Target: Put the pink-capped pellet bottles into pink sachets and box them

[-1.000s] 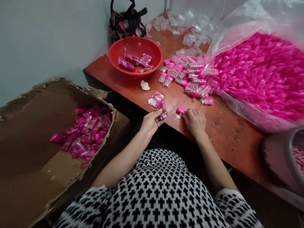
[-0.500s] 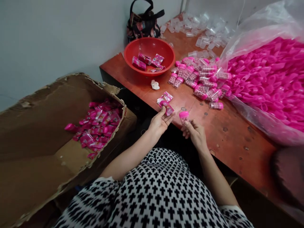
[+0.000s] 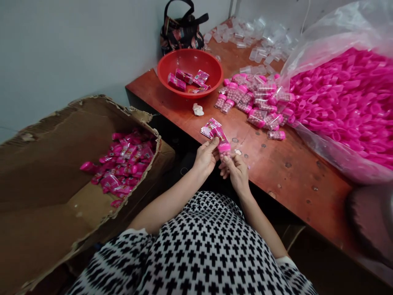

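Note:
My left hand pinches a pink printed sleeve wrapper at the table's front edge. My right hand grips a small pink-capped bottle and holds it against the wrapper's open end. Both hands meet over the edge of the red-brown table. A few more flat wrappers lie on the table just beyond my left hand.
A heap of filled pink-capped bottles lies mid-table. A red bowl holds wrapped bottles. A clear bag of pink caps fills the right. Empty clear bottles lie at the back. A cardboard box with wrapped bottles stands at the left.
My right hand lifted a pink-capped bottle off the table and brought it left to the wrapper in my left hand. The hands now touch.

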Motion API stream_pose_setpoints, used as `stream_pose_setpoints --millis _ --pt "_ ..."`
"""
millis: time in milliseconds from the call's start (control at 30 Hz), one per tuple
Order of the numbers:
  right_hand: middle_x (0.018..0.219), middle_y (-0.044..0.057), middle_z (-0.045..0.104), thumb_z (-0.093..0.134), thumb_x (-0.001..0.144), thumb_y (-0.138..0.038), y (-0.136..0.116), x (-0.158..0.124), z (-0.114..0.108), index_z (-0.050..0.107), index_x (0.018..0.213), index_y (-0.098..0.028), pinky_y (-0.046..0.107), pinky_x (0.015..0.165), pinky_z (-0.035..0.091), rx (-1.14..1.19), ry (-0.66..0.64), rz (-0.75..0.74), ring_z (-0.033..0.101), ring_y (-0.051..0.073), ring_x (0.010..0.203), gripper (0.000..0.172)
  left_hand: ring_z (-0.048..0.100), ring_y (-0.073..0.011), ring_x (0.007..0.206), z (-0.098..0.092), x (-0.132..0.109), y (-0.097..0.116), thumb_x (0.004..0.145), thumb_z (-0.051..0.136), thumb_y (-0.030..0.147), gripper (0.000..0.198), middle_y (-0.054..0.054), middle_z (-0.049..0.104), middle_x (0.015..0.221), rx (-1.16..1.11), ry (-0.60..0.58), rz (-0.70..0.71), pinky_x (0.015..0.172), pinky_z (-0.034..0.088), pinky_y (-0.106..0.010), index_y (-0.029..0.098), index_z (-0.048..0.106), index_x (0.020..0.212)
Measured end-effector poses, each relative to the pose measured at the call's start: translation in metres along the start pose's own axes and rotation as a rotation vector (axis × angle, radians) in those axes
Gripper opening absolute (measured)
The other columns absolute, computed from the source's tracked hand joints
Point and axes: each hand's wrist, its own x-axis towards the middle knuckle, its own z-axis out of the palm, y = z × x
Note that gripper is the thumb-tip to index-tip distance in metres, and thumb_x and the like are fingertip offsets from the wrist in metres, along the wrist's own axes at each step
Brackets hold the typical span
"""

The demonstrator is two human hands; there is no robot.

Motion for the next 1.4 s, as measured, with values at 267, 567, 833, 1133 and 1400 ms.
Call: stream_pose_setpoints --millis 267,567,833,1133,1400 --pt "0.063 -0.005 0.059 0.059 0.08 -0.044 0.004 0.002 0.001 0.053 0.091 -0.019 0.016 0.038 0.042 -0.104 0.085 -0.119 0.053 0.006 0.044 0.028 0.059 -0.0113 0.052 0.001 -0.002 0.004 0.055 0.083 0.033 0.036 -0.002 0.063 0.06 0.163 -0.141 -0.024 0.054 0.047 -0.023 0.011 0.062 0.075" --pt "0.058 -0.004 0.061 0.06 0.079 -0.046 0.004 0.012 -0.004 0.051 0.081 -0.019 0.016 0.03 0.034 0.188 -0.083 0.036 0.05 0.006 0.036 0.029 0.057 -0.0103 0.052 -0.002 0.002 0.007 0.059 0.079 0.036 0.031 -0.003 0.062 0.057 0.372 -0.148 0.094 0.056 0.047 -0.024 0.009 0.065 0.061" --pt "0.058 -0.006 0.059 0.061 0.079 -0.044 0.003 0.011 -0.002 0.053 0.086 -0.019 0.016 0.033 0.037 0.029 -0.011 -0.073 0.049 0.006 0.038 0.027 0.059 -0.0115 0.055 -0.001 -0.004 0.004 0.06 0.079 0.033 0.027 -0.005 0.064 0.061 0.379 -0.115 0.062 0.055 0.047 -0.023 0.009 0.066 0.064" --pt "0.06 -0.005 0.059 0.064 0.077 -0.042 0.006 0.009 -0.002 0.058 0.088 -0.02 0.017 0.037 0.039 -0.115 0.061 -0.158 0.05 0.006 0.042 0.026 0.058 -0.0106 0.051 0.001 -0.004 0.003 0.056 0.081 0.034 0.032 -0.006 0.065 0.061 0.253 -0.101 0.018 0.051 0.046 -0.022 0.008 0.064 0.064" --pt "0.061 -0.004 0.064 0.066 0.074 -0.044 0.008 0.011 0.002 0.054 0.082 -0.019 0.016 0.033 0.041 0.244 -0.067 0.027 0.054 0.007 0.04 0.029 0.05 -0.0087 0.043 -0.005 -0.009 0.011 0.053 0.082 0.034 0.032 -0.002 0.059 0.052 0.381 -0.143 0.006 0.042 0.039 -0.022 0.009 0.063 0.059"
